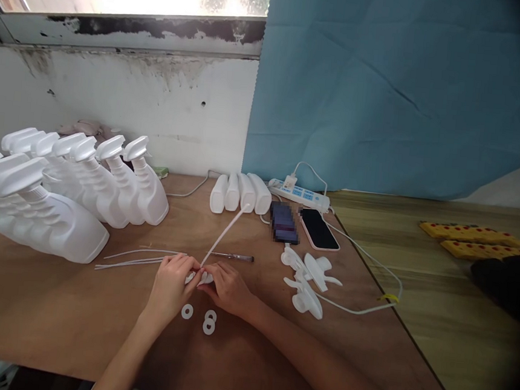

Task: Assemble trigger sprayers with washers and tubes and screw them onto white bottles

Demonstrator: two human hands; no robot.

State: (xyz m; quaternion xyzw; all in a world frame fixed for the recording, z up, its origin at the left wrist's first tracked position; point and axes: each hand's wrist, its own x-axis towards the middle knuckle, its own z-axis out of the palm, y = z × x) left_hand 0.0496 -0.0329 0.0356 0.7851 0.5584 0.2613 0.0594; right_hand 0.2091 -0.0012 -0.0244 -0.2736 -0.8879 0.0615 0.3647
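Far L, white spray btls (77, 227) are standing in rows on the surface (50, 304). Next, a few loose thin tubes (140, 259) are lying flat, R ends running up by the L hand (178, 273). That hand's fingertips are pinching the low end of a white tube (224, 234), which is slanting up & away twd 4 white containers (246, 194). One washer (186, 318) is lying nr the hands, 2 more overlapping just R of it. R hand (228, 289) is clamping a small white pc (208, 278) at the tube's base, fingers partly hiding it. A slim metal tool (239, 257) is lying behind. Further R, 2 phones (320, 230) are resting nr a pwr strip (305, 195); white trigger heads (308, 299) are lying in front.
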